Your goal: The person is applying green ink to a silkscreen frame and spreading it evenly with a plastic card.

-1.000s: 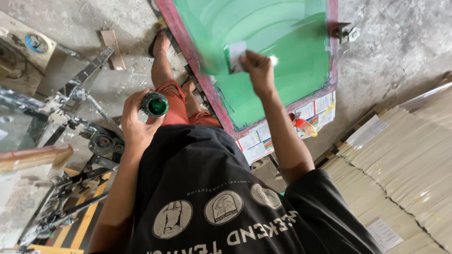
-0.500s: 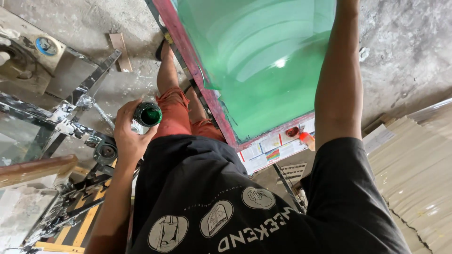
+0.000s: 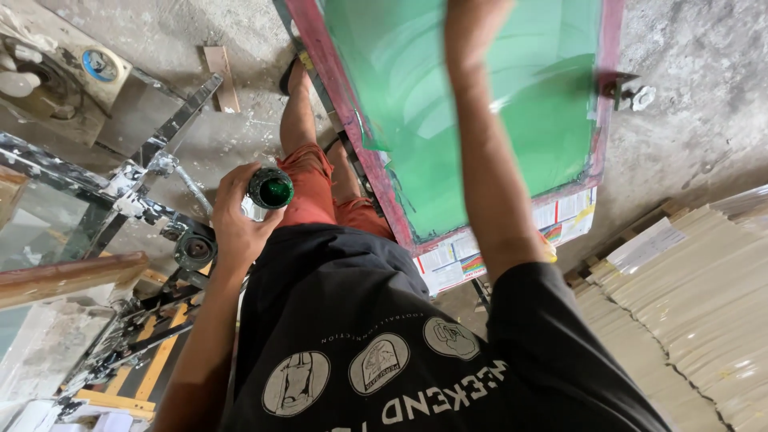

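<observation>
Left hand (image 3: 236, 220) at 9 o'clock, fingers clamped round small bottle (image 3: 270, 189) with green-stained open mouth facing up toward camera, probably kept upright and clear of black shirt (image 3: 384, 320) to avoid spilling. Right arm (image 3: 488, 160) stretched toward 12 o'clock across green screen (image 3: 544, 120) in red frame (image 3: 352, 136), hand cut off at top edge, grip impossible to tell. Frame leaning tilted over printed paper (image 3: 456, 268), stacked boards (image 3: 688, 304) at 4 o'clock.

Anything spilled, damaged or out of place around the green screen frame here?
Green ink has smeared over the red edge of the screen frame on its left side, and the metal rack is paint-spattered. The open container in the left hand isn't spilling.
</observation>
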